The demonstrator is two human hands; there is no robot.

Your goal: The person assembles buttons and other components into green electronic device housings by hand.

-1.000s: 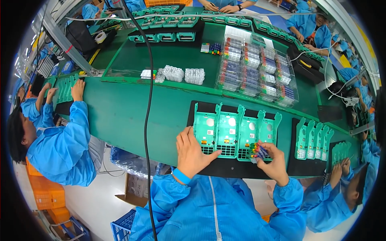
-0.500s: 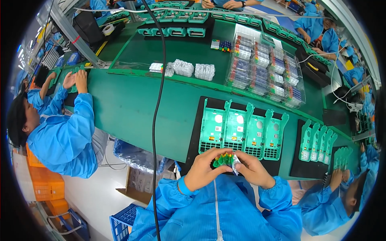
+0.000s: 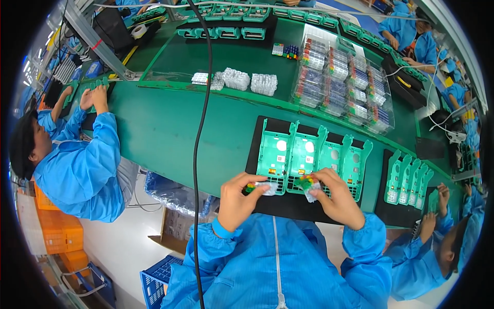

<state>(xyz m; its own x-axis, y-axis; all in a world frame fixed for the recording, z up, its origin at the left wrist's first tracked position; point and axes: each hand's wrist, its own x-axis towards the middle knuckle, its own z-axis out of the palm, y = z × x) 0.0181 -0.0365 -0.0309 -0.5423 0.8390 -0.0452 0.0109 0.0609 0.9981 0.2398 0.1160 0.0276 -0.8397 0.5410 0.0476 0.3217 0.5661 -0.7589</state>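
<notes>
The left hand [image 3: 235,203] is pinching a silvery bundle [image 3: 263,189] with green-and-red ends; the right hand [image 3: 339,199] is holding a similar bundle [image 3: 310,187], perhaps clear-wrapped. Meeting half a second ago, both are now hovering apart near the green housings [image 3: 278,147], whose small labels [image 3: 280,159] are showing unreadably.

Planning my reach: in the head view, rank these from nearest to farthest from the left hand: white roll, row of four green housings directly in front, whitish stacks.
From the left hand:
1. Row of four green housings: just ahead, toward the right.
2. Whitish stacks: well beyond, straight ahead.
3. White roll: farthest, upper left.
</notes>
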